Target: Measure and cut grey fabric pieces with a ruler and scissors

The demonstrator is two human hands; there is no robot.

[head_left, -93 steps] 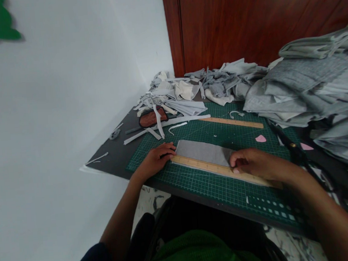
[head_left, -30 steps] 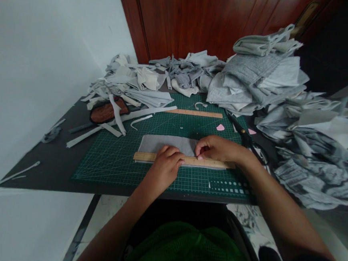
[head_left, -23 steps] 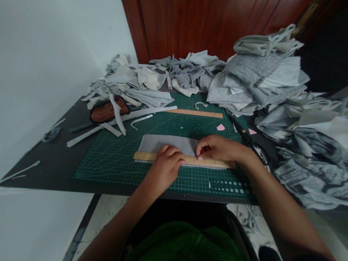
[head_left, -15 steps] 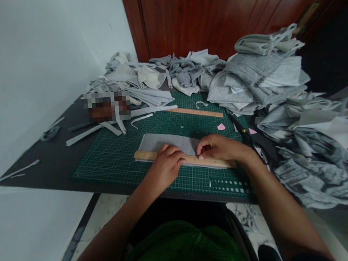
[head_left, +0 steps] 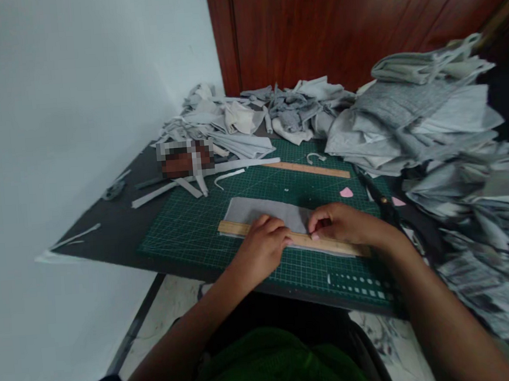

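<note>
A wooden ruler (head_left: 329, 244) lies lengthwise over a folded piece of grey fabric (head_left: 278, 210) on the green cutting mat (head_left: 187, 231). My left hand (head_left: 265, 245) presses on the ruler near its middle, fingers bent and close together. Just to its right, my right hand (head_left: 339, 226) is closed in a pinch at the ruler's upper edge, over the fabric. Whatever those fingertips hold, if anything, is too small to make out. The fabric shows above the ruler, with a thin strip of it below.
A second wooden ruler (head_left: 314, 169) lies farther back on the mat. Black-handled scissors (head_left: 385, 206) rest at the right, near a pink chip (head_left: 346, 192). Pale fabric strips (head_left: 166, 188) lie at the left. Heaped grey cloth (head_left: 411, 116) covers the back and right.
The camera view has turned left, so the whole scene sits farther right. Both hands stay at about the same places on the ruler, and the ruler has not visibly moved on the fabric.
</note>
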